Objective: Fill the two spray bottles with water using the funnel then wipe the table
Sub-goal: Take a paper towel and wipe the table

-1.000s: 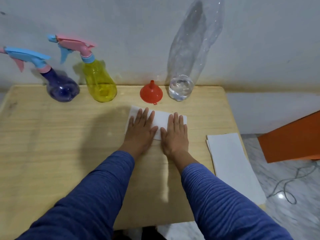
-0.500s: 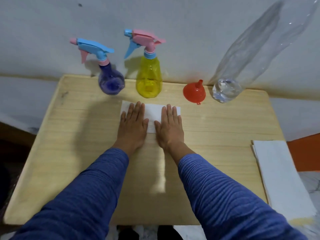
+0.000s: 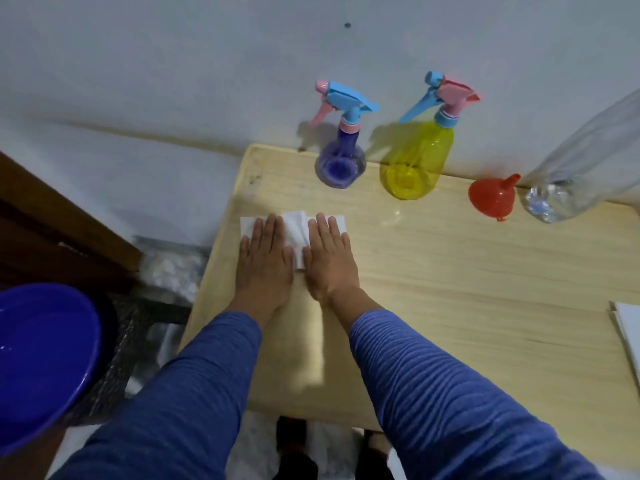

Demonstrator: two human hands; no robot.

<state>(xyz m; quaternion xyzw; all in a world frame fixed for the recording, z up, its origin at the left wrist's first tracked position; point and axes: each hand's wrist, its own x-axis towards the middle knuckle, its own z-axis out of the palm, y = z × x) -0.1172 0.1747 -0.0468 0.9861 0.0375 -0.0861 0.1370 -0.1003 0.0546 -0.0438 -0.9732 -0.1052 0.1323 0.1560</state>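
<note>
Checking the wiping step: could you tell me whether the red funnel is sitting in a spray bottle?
No, the funnel lies on the table.

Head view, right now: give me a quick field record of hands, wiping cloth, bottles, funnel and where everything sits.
left hand: flat, pressing on the white paper towel
right hand: flat on the same towel, beside the left
towel position: near the left edge of the light wooden table, bunched between the hands
purple spray bottle: upright at the back edge, trigger head on
yellow spray bottle: upright, right of the purple one
red plastic funnel: mouth down, spout up
clear plastic water bottle: right of funnel
blue plastic basin: off the table, left
</note>
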